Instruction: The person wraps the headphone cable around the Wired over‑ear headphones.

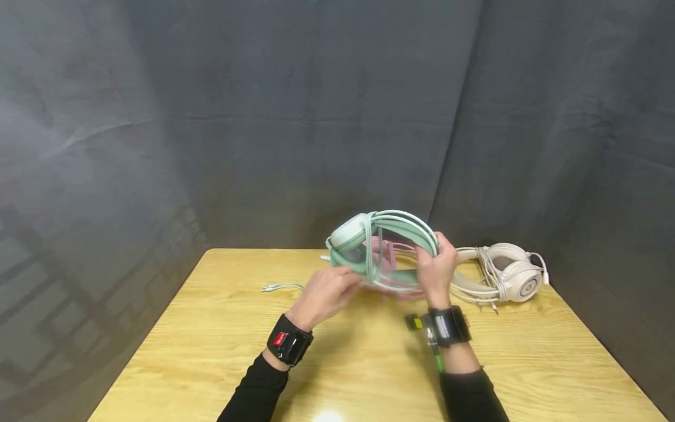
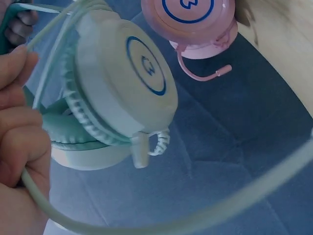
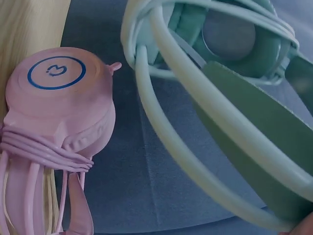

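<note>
Mint-green headphones (image 1: 349,232) with pale earcups are held up above the table, their cable wound around the earcup end. My right hand (image 1: 437,271) grips them by the headband, at their right side. In the left wrist view, my left hand (image 2: 24,142) has its fingers curled around the pale green cable (image 2: 146,229), beside the earcup (image 2: 132,73). The cable's plug end (image 1: 271,287) shows left of my left hand in the head view. In the right wrist view only a bit of my right hand shows at the lower right corner.
Pink headphones (image 3: 58,98), their cable wrapped around them, lie on the table behind the green pair. Cream headphones (image 1: 522,278) with a bundled cable rest farther right. The wooden table (image 1: 211,328) meets a grey cloth backdrop (image 1: 316,117) at its far edge.
</note>
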The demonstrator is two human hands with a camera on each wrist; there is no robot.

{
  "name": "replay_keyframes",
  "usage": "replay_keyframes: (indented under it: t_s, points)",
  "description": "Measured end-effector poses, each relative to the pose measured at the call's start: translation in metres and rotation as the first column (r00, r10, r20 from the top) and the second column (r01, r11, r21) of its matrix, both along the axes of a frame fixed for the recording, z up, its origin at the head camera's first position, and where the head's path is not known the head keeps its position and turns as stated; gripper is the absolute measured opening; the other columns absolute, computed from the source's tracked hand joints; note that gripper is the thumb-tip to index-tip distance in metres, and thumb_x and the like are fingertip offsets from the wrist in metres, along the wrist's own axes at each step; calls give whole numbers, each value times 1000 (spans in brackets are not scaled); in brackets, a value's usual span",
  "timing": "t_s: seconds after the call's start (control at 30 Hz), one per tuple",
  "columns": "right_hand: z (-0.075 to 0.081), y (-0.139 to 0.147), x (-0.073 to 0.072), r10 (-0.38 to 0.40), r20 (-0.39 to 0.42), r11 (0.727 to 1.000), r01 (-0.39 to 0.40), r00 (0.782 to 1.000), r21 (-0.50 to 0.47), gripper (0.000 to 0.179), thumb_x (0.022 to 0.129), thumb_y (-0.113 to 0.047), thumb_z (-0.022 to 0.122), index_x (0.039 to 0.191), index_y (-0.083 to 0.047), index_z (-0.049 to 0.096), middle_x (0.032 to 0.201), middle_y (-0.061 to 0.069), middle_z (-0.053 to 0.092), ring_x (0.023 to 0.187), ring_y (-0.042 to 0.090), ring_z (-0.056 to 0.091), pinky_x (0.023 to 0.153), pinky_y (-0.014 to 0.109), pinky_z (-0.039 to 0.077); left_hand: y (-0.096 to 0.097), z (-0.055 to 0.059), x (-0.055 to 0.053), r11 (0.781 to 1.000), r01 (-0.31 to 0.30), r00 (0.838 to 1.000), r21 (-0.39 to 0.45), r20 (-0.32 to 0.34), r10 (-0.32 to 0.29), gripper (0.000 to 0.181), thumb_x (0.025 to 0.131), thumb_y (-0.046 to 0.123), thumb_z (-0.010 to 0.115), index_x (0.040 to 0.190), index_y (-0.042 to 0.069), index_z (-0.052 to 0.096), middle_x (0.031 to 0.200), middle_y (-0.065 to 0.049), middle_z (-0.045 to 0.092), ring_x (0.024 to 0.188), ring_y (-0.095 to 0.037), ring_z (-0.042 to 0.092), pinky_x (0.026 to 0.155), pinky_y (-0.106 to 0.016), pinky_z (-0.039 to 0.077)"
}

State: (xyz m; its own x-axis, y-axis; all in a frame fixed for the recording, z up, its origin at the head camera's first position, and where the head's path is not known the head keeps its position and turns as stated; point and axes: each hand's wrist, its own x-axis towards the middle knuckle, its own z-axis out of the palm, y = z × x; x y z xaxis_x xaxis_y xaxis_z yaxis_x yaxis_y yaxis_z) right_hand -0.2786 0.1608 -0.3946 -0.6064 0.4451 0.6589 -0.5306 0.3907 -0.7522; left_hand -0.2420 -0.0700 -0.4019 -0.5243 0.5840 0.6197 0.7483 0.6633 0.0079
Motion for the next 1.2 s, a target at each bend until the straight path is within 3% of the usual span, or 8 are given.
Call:
replay_keyframes:
  t_s: [0.17, 0.33, 0.5, 0.67, 0.8, 0.93, 1.1, 1.2]
  points:
    - [3, 0, 2, 16, 18, 998, -17, 1000, 68, 4, 75, -2, 66, 77, 0, 66, 60, -17, 50, 57, 9, 46, 56, 21, 36, -1, 6, -2, 1000, 25, 995, 6, -98, -24, 13, 83, 18, 78, 96, 15, 76, 70, 8, 55, 54, -2, 43, 48, -12, 35]
    - [4, 1, 4, 21, 35, 999, -23, 999, 48, 4, 73, 1, 65, 72, -2, 63, 56, -12, 49, 54, 12, 44, 55, 24, 36, -1, 16, -3, 998, 11, 996, -61, -82, -16, 11, 82, 14, 78, 92, 17, 75, 74, 9, 57, 55, 0, 41, 48, -11, 34]
    - [4, 2, 2, -2, 75, 999, -1, 997, 38, 8, 73, -2, 65, 69, -5, 60, 55, -8, 49, 55, 13, 44, 56, 25, 35, 1, 24, -5, 988, -12, 998, -153, -69, 2, 15, 85, 5, 70, 84, 20, 68, 73, 9, 48, 54, -1, 35, 44, -13, 27]
    - [5, 3, 0, 4, 98, 995, -15, 995, 103, 8, 76, -6, 69, 71, -5, 63, 57, -5, 52, 55, 14, 46, 56, 25, 36, 8, 36, -12, 980, -5, 993, -197, -115, -18, 8, 85, 15, 74, 86, 23, 71, 74, 10, 58, 56, -2, 42, 48, -18, 38]
    - [6, 2, 1, 12, 121, 980, -35, 993, 194, 10, 79, -12, 70, 73, -8, 64, 58, -1, 54, 55, 16, 47, 55, 27, 37, 11, 53, -18, 981, 5, 988, -192, -150, -35, 3, 84, 24, 77, 85, 24, 74, 73, 9, 62, 55, -3, 44, 48, -21, 41]
    - [9, 4, 4, 24, 140, 977, -53, 990, 208, 8, 80, -13, 70, 76, -7, 67, 61, 6, 60, 57, 18, 49, 58, 27, 39, 10, 70, -23, 982, 19, 990, -188, -135, -45, 9, 86, 26, 75, 78, 21, 73, 66, 8, 53, 52, -3, 37, 45, -19, 34]
    - [10, 12, 4, 91, 157, 982, -115, 983, 149, 6, 80, -7, 67, 80, -1, 70, 68, 13, 64, 60, 14, 50, 60, 22, 39, -1, 88, -30, 982, 30, 998, -187, -52, -40, 4, 86, 23, 75, 87, 19, 75, 70, 8, 54, 56, -3, 44, 49, -19, 39]
    - [8, 16, 1, 103, 167, 974, -134, 980, 181, 6, 79, -6, 66, 78, -1, 69, 66, 13, 63, 59, 14, 49, 60, 23, 39, -9, 100, -32, 984, 26, 998, -178, -45, -34, 4, 86, 21, 75, 89, 19, 75, 70, 7, 53, 56, -4, 47, 50, -20, 40]
